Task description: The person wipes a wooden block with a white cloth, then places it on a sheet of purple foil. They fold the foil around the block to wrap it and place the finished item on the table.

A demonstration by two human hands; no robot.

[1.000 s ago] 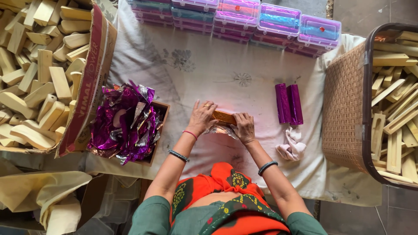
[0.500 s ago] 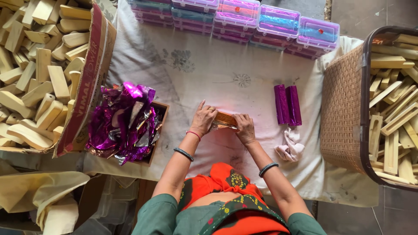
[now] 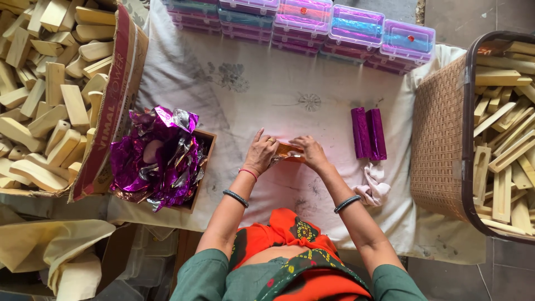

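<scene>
Two hands meet at the middle of the pale, stained cloth sheet [image 3: 251, 95] that covers the work surface. Left hand [image 3: 261, 153] lies over the near-left end of a small orange-brown rectangular block [image 3: 288, 149], fingers together and curled down onto it, index finger raised and pointing away. Right hand [image 3: 310, 151] covers the block's right end, fingers bunched and pressing on its top edge. A scrap of shiny silver-backed foil [image 3: 277, 161] shows under and in front of the block.

Change over the last second: the right hand has turned. Earlier it lay flatter beside the block with the foil spread wider on the near side; now its fingers are drawn in over the block and less foil shows (foil appears to be folding up against the block, though the fold itself is hidden by the fingers). Left hand has barely shifted. Reading: wrapping is under way, block only partly covered, orange face exposed between the hands.

Surroundings:
- Two finished sticks wrapped in purple foil [image 3: 368, 134] lie side by side to the right, well apart from the hands.
- Crumpled white rag [image 3: 372, 188] just below them.
- Small brown box of loose purple foil sheets [image 3: 159, 156] to the left.
- Cardboard carton of pale wooden blocks [image 3: 50, 83] at far left.
- Brown woven plastic basket [image 3: 440, 139] of flat wooden pieces at right.
- Row of clear plastic cases with pink and blue contents [image 3: 334, 25] along the far edge.
</scene>
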